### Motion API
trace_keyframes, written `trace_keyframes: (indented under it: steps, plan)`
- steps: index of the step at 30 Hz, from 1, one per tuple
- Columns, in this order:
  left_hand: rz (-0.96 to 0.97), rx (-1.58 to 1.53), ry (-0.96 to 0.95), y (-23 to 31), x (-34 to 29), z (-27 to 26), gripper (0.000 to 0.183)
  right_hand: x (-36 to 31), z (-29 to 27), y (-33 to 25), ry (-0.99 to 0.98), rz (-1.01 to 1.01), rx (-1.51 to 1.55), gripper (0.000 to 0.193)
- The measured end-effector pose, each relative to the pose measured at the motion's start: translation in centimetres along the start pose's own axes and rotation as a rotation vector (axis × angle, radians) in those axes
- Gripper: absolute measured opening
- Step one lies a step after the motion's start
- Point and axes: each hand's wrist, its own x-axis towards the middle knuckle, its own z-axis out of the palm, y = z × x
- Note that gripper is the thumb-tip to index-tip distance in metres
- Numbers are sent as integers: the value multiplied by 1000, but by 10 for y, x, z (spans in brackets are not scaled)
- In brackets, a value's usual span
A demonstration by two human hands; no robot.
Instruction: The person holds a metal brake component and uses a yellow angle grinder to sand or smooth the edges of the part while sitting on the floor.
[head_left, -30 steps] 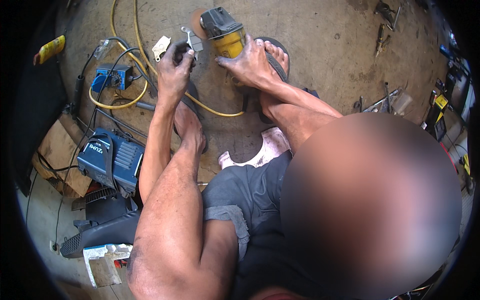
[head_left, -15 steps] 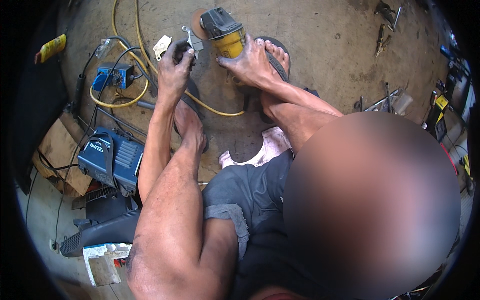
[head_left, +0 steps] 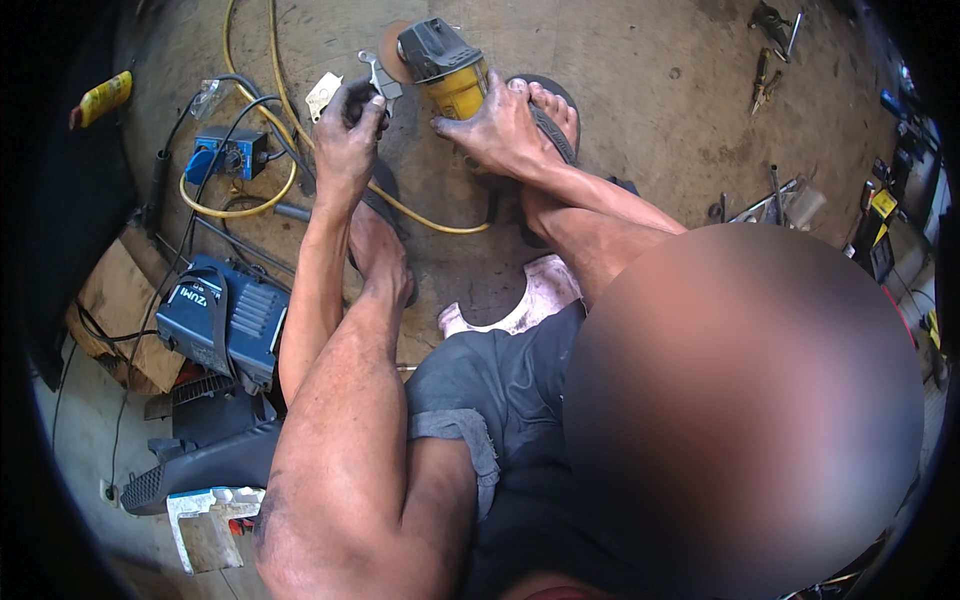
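Grinder [head_left: 455, 80] sits in right fingers [head_left: 494, 98], yellow bottle [head_left: 102, 99] well apart, its contents hidden.

Grinder body [head_left: 460, 93]: yellow plastic, scuffed. Disc [head_left: 392, 53]: matt brown. Bracket [head_left: 387, 88]: dull grey metal. Floor [head_left: 640, 70]: matt, stained concrete. Board [head_left: 150, 362]: bare wood. Shorts [head_left: 485, 370]: dark cloth, frayed hem [head_left: 457, 428]. Cable [head_left: 428, 222]: smooth.
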Motion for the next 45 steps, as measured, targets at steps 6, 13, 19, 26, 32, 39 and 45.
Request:
trace_keyframes:
  steps: [6, 13, 19, 26, 32, 39, 45]
  plan:
    - [20, 5, 18, -1, -2, 3, 26, -1, -8, -3, -42, 15, 137, 94]
    - [25, -6, -1, 4, -3, 10, 33, 3, -2, 7, -30, 13, 151, 95]
    - [-4, -162, 69, -7, 0, 6, 26, 4, -1, 2, -14, 42, 161, 89]
    - [0, -361, 153, -20, 6, -8, 25, 6, -7, 4, -8, 30, 210, 83]
    - [0, -332, 203, -22, 5, -19, 25, 7, -3, 5, -9, 0, 194, 82]
    - [11, -306, 208, -17, 3, -8, 22, 7, -1, 5, -39, -20, 171, 85]
    - [31, -198, 178, -11, 3, -1, 22, 4, 2, 5, -36, -18, 156, 86]
